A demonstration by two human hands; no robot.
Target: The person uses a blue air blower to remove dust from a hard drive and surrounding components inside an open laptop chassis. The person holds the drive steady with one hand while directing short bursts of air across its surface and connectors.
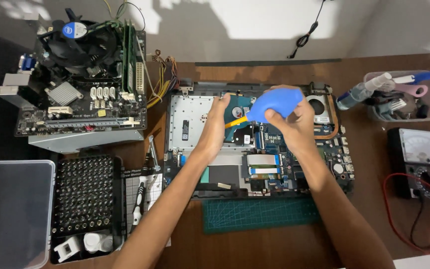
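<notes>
Bright light patches the wall [255, 20] above, the wooden desk [364, 74] is evenly lit, focus sharp, corners slightly dim.

Opened laptop [260, 144] centre on mat [260, 215]; motherboard [83, 84] left; multimeter [419, 159] right.

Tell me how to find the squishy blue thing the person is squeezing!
Look at the opened laptop in the middle of the brown table. Above its circuit boards, the right hand wraps around a round blue rubber blower bulb. It alone has a thin yellow nozzle, pointing left towards the left hand.
</notes>
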